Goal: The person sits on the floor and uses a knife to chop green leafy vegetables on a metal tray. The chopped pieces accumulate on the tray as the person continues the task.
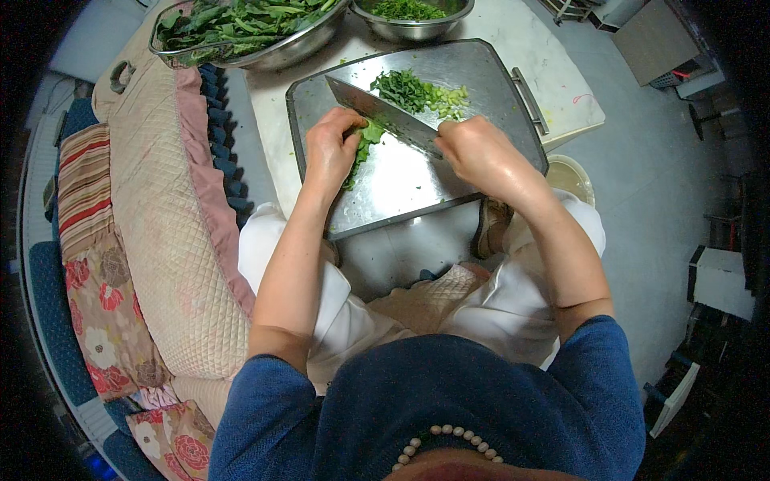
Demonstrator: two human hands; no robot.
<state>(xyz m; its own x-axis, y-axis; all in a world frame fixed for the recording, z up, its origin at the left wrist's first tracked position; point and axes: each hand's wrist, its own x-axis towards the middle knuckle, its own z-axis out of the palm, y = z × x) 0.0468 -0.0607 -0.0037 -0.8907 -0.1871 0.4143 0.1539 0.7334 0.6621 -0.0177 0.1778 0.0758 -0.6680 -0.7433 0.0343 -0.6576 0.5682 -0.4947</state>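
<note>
My right hand (478,150) grips the handle of a broad-bladed kitchen knife (391,119), whose blade slants up and left over a metal cutting board (391,198) with a dark rim. Under the fingers of my left hand (332,141) lies a bunch of leafy greens (368,144), just left of the blade; part of it is hidden by the hand. Beyond the blade sits a pile of chopped leaves (400,90) with pale green cut stems (446,101) at its right side. Small green bits are scattered on the board.
The board rests on a white marble-patterned table (565,90). At the back stand a wire basket (180,57) of leafy greens partly over a large metal bowl (295,51), and a smaller metal bowl (415,27) of chopped greens. A pale bucket (571,177) stands right, a quilted sofa (162,240) left.
</note>
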